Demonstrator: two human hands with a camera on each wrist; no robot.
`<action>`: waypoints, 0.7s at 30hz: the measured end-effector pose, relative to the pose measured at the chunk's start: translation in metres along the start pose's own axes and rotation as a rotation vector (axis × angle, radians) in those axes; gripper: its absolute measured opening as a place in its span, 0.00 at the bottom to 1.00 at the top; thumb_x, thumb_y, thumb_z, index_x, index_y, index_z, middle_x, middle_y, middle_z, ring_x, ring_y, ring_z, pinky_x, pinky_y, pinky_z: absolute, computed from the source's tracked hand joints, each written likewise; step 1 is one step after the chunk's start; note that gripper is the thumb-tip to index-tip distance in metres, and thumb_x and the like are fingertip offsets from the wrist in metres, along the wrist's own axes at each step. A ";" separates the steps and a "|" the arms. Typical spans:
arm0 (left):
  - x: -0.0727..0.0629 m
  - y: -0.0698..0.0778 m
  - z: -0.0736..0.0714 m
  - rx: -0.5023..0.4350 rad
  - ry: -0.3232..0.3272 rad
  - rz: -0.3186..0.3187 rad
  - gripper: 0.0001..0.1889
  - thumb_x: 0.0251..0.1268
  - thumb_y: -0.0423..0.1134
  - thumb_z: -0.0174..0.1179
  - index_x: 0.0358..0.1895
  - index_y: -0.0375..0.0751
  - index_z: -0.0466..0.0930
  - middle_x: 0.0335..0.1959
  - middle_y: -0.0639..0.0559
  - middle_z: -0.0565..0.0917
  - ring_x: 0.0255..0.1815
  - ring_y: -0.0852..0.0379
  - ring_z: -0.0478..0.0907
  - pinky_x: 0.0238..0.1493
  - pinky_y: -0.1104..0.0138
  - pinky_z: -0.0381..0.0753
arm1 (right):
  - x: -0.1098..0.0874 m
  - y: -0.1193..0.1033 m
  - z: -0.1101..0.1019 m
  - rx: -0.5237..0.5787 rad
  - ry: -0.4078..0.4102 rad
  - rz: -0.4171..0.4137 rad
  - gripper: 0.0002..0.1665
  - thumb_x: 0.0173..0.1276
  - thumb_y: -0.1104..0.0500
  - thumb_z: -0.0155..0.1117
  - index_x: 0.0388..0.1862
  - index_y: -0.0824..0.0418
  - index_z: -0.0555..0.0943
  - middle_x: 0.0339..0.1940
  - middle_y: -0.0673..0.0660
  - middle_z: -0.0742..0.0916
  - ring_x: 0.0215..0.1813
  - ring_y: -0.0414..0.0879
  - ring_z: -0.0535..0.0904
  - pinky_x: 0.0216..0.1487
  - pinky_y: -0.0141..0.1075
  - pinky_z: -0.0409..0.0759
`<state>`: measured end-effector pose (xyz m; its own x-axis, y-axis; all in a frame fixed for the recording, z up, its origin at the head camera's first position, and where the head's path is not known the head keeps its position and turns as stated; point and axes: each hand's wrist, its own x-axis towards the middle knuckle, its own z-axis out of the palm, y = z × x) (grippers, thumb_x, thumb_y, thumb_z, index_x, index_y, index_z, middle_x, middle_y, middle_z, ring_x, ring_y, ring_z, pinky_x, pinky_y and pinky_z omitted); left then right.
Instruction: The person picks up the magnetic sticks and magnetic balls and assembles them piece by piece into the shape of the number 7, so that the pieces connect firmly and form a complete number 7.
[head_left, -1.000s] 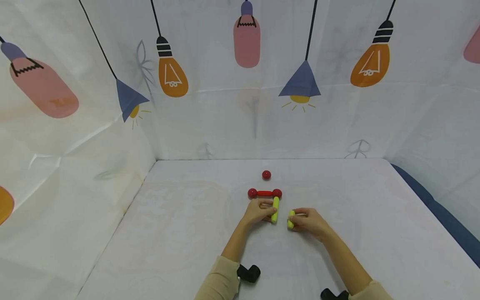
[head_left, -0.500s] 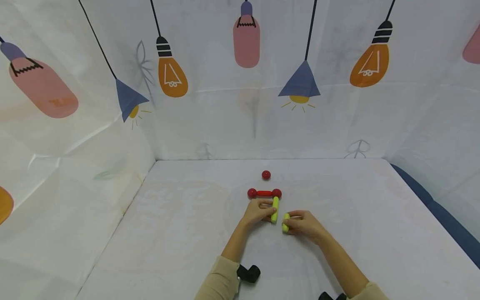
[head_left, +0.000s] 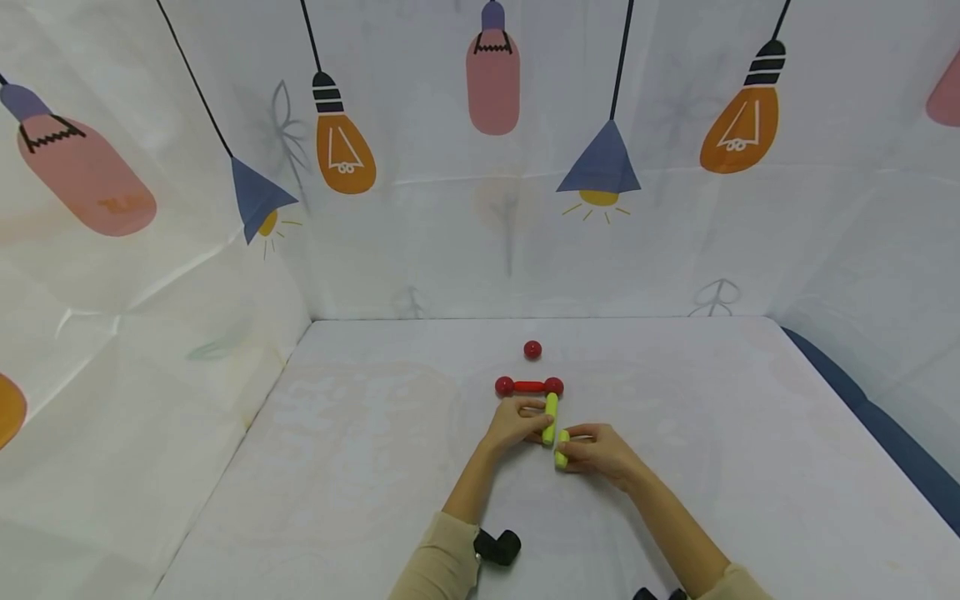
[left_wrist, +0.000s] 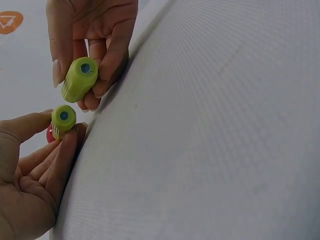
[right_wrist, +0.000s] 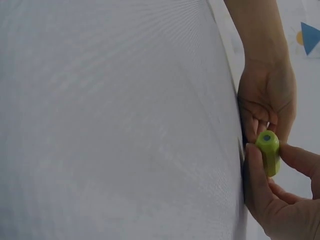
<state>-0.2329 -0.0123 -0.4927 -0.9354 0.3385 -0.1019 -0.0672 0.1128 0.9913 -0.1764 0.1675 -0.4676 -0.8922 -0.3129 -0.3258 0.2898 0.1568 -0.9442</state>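
In the head view I see the person's left hand (head_left: 516, 423) pinching a yellow-green stick, which looks like plastic (head_left: 551, 407), with its long side pointing away across the white table (head_left: 390, 450). Its far end is right by a shiny, round red ball (head_left: 554, 386); I can't tell if they touch. I think the hand holds it there to stop it from rolling or slipping. A short, thin red rod (head_left: 529, 387) lies between that ball and a matching red ball on the left (head_left: 505, 386), all three in a row. One more red ball (head_left: 532, 350) sits alone, farther back. The right hand (head_left: 603, 457) pinches a second yellow-green stick (head_left: 561, 460), just beside the near end of the first and leaning much the same way. In the left wrist view, the left hand has its thumb on one side of its stick and its fingers on the other. The right hand grips its own stick in the same kind of pinch. Both sticks show me a round, blue-grey spot on the near end; I guess they are held by their sides so the ends stay bare. A bit of red peeks out behind the left stick. In the right wrist view, the right hand's thumb and fingers squeeze the second stick, with the left hand just past it. I can't make out the first stick there.
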 end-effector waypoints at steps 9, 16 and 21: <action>-0.021 0.030 -0.001 0.025 -0.017 0.009 0.18 0.59 0.29 0.61 0.50 0.19 0.75 0.39 0.30 0.83 0.32 0.49 0.84 0.33 0.61 0.84 | 0.003 0.001 0.004 0.019 -0.021 -0.011 0.32 0.65 0.65 0.60 0.58 0.86 0.62 0.38 0.58 0.83 0.36 0.41 0.81 0.43 0.38 0.83; -0.021 0.030 -0.001 0.040 0.001 0.014 0.18 0.58 0.29 0.62 0.49 0.19 0.76 0.38 0.30 0.83 0.33 0.49 0.84 0.33 0.62 0.84 | 0.003 0.001 0.005 0.030 -0.027 -0.020 0.30 0.66 0.66 0.59 0.57 0.86 0.63 0.36 0.57 0.84 0.36 0.41 0.82 0.42 0.38 0.83; -0.021 0.031 0.000 0.038 0.006 0.014 0.18 0.58 0.29 0.61 0.49 0.19 0.75 0.38 0.30 0.83 0.32 0.49 0.84 0.32 0.62 0.84 | 0.001 0.000 0.006 0.031 -0.045 -0.027 0.30 0.66 0.65 0.59 0.57 0.87 0.63 0.36 0.57 0.85 0.36 0.42 0.82 0.43 0.39 0.83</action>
<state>-0.2153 -0.0160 -0.4603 -0.9383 0.3346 -0.0879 -0.0414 0.1436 0.9888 -0.1757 0.1614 -0.4683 -0.8835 -0.3585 -0.3014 0.2769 0.1193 -0.9535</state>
